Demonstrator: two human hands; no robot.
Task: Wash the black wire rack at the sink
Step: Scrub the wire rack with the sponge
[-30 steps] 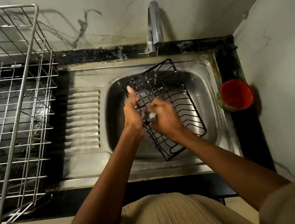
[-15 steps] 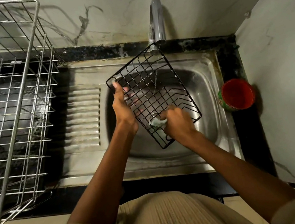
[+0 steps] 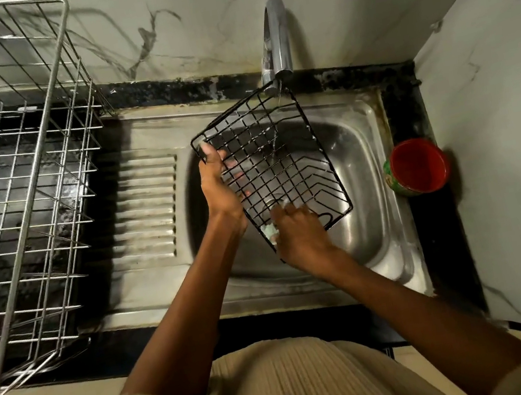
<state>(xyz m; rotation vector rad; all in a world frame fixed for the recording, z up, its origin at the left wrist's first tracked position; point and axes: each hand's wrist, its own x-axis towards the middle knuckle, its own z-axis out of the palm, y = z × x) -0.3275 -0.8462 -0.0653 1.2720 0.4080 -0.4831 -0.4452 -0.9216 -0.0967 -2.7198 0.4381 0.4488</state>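
The black wire rack (image 3: 273, 167) is held tilted over the sink (image 3: 373, 212) basin, far corner up right under the faucet (image 3: 274, 38) w/ a thin stream hitting it. Long axis runs from that upper corner by the tap down toward the person, near end low in the basin.

Left hand (image 3: 219, 187) grips the left rim, thumb hooked over the edge near the top-left corner, fingers curled behind the grid. Right hand (image 3: 297, 236) is at the near bottom edge, fingers closed around a pale scrub pad (image 3: 271, 230) pressed on the wires.

So the rack stretches away from the right hand, up and fwd. Imo the right hand is the one to scrub along the length toward the tap while the left just steadies. Prob mid-wash, can't tell how clean it is tbh.

Red cup (image 3: 419, 166) sits on the surface right of the sink, steel dish basket (image 3: 15, 177) on the left.
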